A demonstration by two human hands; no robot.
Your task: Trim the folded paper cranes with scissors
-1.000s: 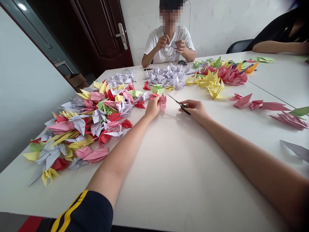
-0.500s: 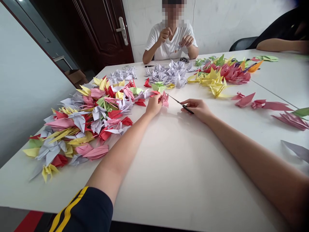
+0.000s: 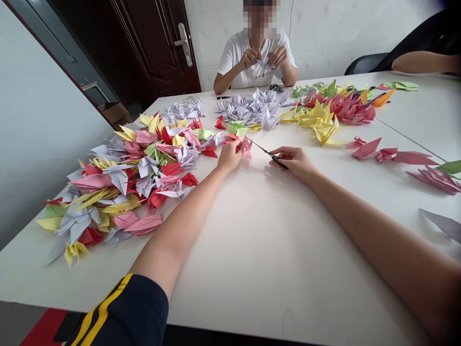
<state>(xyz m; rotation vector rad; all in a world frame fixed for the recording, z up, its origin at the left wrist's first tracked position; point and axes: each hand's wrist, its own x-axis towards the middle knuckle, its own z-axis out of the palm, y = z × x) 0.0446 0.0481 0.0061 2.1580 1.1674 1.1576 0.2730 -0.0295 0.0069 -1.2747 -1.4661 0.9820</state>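
My left hand point(image 3: 230, 156) pinches a pink folded-paper crane point(image 3: 247, 147) above the white table point(image 3: 230, 269). The crane's folds are partly hidden by my fingers. A thin pointed metal tool with a black handle point(image 3: 278, 162) lies in the grip of my right hand point(image 3: 293, 162). Its tip reaches left to the crane; whether it touches the paper I cannot tell. A green paper crane point(image 3: 237, 129) and a red one point(image 3: 220, 122) sit just behind my left hand.
A large heap of coloured paper cranes point(image 3: 144, 173) covers the table's left. White cranes point(image 3: 252, 108), yellow ones point(image 3: 320, 122) and pink ones point(image 3: 351, 108) lie farther back. Opposite sits a person in a white shirt point(image 3: 230, 48), holding white paper. Another person's forearm point(image 3: 425, 62) rests at the far right.
My hands, the pink crane and the tool have barely moved. The person opposite has brought both hands closer together around the white paper. My view has shifted slightly.
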